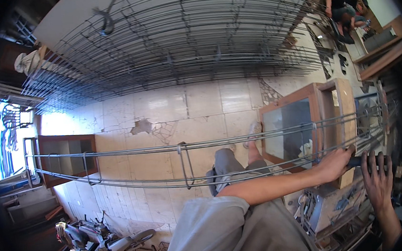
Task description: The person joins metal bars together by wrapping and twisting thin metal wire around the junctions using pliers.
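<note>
A long, narrow cage of steel reinforcing bars (184, 167) with rectangular stirrups stretches from left to right in front of me, above my knees. My left hand (336, 165) is closed near the cage's right part, around a dark bar-like handle (355, 161); its exact kind is hard to make out. To the right, my right hand (379, 181) has its fingers stretched and apart, lying along the dark handle without wrapping round it. What lies under my left fingers is hidden.
A big stack of rebar cages (170, 47) fills the far side. Wooden cabinets with glass (289, 122) and a smaller one (67, 158) stand on the tiled floor (161, 105). A motorbike (101, 242) is at the lower left. Another person (343, 5) sits at the far right.
</note>
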A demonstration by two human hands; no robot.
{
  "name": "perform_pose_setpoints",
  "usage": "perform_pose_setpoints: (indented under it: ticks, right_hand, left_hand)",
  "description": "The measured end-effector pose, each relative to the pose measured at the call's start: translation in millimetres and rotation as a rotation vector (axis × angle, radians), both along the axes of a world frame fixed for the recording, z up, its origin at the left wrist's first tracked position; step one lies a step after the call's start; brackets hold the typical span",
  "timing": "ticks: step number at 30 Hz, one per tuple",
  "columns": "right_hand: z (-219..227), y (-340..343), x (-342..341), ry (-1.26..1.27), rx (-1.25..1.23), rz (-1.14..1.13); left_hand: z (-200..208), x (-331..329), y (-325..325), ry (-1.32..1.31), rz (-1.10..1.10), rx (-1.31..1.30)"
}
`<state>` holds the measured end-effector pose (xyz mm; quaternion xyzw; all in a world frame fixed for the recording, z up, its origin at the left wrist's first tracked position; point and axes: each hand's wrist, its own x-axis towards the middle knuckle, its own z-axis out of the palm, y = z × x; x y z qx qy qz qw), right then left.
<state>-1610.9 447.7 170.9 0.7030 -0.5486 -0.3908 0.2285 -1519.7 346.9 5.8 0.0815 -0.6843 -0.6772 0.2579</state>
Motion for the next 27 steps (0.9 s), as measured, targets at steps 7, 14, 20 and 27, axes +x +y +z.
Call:
perform_pose_setpoints:
  ticks: [7, 14, 20, 27]
  right_hand:
    - [-13.4, 12.0, -57.1, 0.018, -0.064, 0.234]
    - [-9.6, -11.8, -36.1, -0.152, -0.126, 0.17]
    - [14.9, 12.8, -25.7, -0.227, -0.162, -0.031]
    - [36.6, 89.4, -3.3, -0.016, -0.193, 0.072]
  left_hand:
    - [6.6, 0.7, -10.4, -0.078, -0.113, -0.002]
    - [-17.8, -20.0, -26.8, 0.028, -0.313, 0.098]
    - [39.6, -16.1, -33.3, -0.124, -0.612, 0.207]
    - [57.2, -34.3, 2.7, -0.149, -1.092, 0.064]
